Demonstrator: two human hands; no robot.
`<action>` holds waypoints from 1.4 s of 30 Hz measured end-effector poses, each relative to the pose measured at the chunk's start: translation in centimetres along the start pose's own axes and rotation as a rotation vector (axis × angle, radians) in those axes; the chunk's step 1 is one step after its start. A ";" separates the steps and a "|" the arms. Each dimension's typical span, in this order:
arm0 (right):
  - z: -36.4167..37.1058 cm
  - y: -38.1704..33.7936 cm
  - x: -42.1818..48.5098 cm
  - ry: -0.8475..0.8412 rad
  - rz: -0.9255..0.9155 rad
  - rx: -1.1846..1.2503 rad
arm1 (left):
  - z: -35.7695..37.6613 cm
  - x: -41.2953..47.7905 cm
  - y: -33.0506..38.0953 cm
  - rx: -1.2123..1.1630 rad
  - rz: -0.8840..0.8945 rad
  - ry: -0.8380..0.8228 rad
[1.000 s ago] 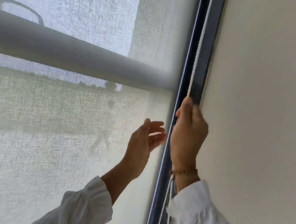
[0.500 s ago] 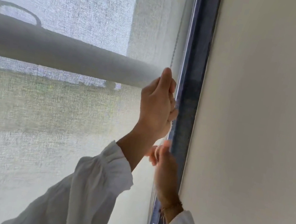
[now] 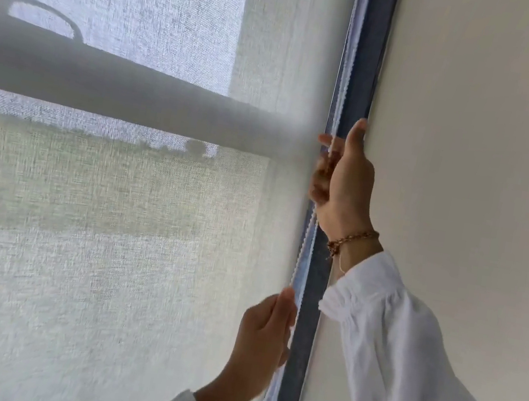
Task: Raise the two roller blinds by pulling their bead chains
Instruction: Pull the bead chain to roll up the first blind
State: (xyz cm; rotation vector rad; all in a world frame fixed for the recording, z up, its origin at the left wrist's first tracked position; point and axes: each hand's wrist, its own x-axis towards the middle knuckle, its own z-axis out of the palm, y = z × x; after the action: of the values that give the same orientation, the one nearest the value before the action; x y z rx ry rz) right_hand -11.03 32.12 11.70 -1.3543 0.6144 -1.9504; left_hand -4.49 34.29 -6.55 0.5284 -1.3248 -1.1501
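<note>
Right hand (image 3: 345, 182) raised high beside the dark blue window frame (image 3: 365, 60), grip closed in a loose fist around the white bead chain (image 3: 309, 242), thumb pointing up along the frame's edge, curled fingers wrapped over the strand. Left hand (image 3: 264, 335) lower down the same frame, grip pressed together with thumb and fingertips pinching the chain, knuckles toward the fabric. Chain running as two thin strands along the frame's inner edge, from above the right hand down past the left and out at the bottom border.

Roller blind (image 3: 93, 242) of pale woven mesh spread across everything left of the frame, lowered past the bottom of view; lower hem cut off. Chain beads smeared by motion blur above the right hand, so hard to separate the strands there. Right-hand fingertips partly hidden behind the chain and palm. A beaded bracelet (image 3: 352, 238) at the right wrist, white sleeves (image 3: 404, 361) on both arms, the left sleeve mostly cut off at the bottom.

Behind the mesh, left of the frame, a thick grey horizontal bar (image 3: 117, 93), and a hazy green field with a tree line below a pale sky. Right of the frame, a plain cream wall (image 3: 489, 149).
</note>
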 end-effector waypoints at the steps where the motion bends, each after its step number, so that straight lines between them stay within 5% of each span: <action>1: 0.4 -0.1 -0.1 0.075 -0.056 -0.052 | -0.3 -0.2 -0.3 0.012 0.000 -0.014; 9: 0.9 -0.1 -2.5 0.283 -0.498 -0.372 | -2.7 2.6 3.2 0.101 -0.173 -0.171; 17: -0.6 8.1 -10.1 0.280 -0.613 -0.581 | -1.4 6.9 12.4 0.022 0.018 -0.183; 20: -1.0 10.1 -12.3 0.269 -0.580 -0.618 | 0.0 7.0 14.7 -0.096 0.108 -0.228; 23: -0.8 10.4 -12.6 0.240 -0.547 -0.622 | 1.6 6.7 14.9 -0.134 0.174 -0.045; 25: -0.9 10.6 -12.2 0.188 -0.405 -0.473 | 2.5 6.6 14.6 -0.131 0.248 0.050; 31: -2.9 8.8 -8.6 -0.079 0.081 -0.091 | 3.3 5.6 13.9 -0.135 0.365 -0.022; 42: -0.6 -1.3 -1.1 -0.200 0.098 0.179 | -0.3 0.1 4.4 0.223 0.210 -0.044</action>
State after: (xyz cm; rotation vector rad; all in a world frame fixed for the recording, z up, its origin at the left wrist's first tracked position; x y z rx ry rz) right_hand -11.63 33.83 11.75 -1.3595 0.3930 -1.7222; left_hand -2.70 35.90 -2.84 0.5133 -1.5187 -0.8519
